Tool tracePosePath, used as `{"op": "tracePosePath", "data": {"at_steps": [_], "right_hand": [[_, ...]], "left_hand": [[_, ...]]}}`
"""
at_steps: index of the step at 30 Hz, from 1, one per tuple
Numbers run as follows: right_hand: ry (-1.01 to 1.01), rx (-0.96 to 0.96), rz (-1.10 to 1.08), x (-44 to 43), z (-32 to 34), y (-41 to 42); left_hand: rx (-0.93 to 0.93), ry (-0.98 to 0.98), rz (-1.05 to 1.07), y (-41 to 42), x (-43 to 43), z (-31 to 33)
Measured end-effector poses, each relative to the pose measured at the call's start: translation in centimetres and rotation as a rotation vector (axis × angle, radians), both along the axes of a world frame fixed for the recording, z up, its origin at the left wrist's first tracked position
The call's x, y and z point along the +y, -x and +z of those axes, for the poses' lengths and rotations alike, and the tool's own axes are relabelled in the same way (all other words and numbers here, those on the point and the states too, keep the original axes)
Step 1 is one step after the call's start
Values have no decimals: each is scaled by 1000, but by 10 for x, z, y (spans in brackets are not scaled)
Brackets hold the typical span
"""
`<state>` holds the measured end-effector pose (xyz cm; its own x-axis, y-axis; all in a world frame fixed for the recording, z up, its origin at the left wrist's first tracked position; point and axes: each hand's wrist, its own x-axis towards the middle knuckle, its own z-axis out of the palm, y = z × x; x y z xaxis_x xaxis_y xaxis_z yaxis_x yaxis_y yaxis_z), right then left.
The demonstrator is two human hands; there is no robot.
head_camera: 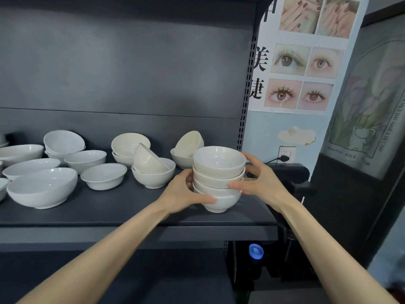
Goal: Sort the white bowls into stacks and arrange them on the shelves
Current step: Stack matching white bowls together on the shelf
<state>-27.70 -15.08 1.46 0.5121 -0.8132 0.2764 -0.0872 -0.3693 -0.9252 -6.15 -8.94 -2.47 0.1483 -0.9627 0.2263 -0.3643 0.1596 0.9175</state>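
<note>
Dark shelf (pixel 109 213), bowls all on the one level. Far left: wide white bowls, loose and unstacked. A big one (pixel 41 189) sits at the front, a shallow one (pixel 30 167) behind it, and a rimmed one (pixel 104 175) to their right. Behind these, a tilted bowl (pixel 63 141) leans in another bowl.

Middle: smaller cream bowls, several nested crooked. One tipped bowl (pixel 145 160) lies on its side in an upright bowl (pixel 154 179). Further right, another tipped bowl (pixel 189 142) leans in a bowl near the back.

Right front of shelf: stack of four small bowls (pixel 219 178), nested upright and slightly uneven. Its foot is at the shelf surface near the front edge; cannot tell whether it is resting or just lifted.

Left hand (pixel 186 194) grips the stack's left side, with fingers curled round it and thumb across the bottom bowl. Right hand (pixel 260 183) grasps the right side, with thumb on the front of the lower bowls and fingers wrapped behind the upper ones.

Right of the shelf: poster (pixel 302 58) with eye and nail photos, wall socket (pixel 287 152) with a black plug. A blue cap (pixel 256 251) shows below the shelf.
</note>
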Motion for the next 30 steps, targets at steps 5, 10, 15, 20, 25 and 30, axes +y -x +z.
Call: {"op": "tracePosePath", "data": {"at_steps": [5,10,15,20,25,30], "right_hand": [[5,26,24,2,3,1],[5,23,4,3,4,-1],[4,22,4,1,3,0],[-8,16,15,0,2,1],[-16,19,10,-2,2,1],[-15,26,38,-4,2,8]], "left_hand": [[67,7,-51,4,5,-6],[124,18,-75,6,7,-8],[145,27,-46,7,7,-9],[124,22,-26,7,7,-11],[127,9,-16,9,8,-10],[117,9,29,16,8,-14]]}}
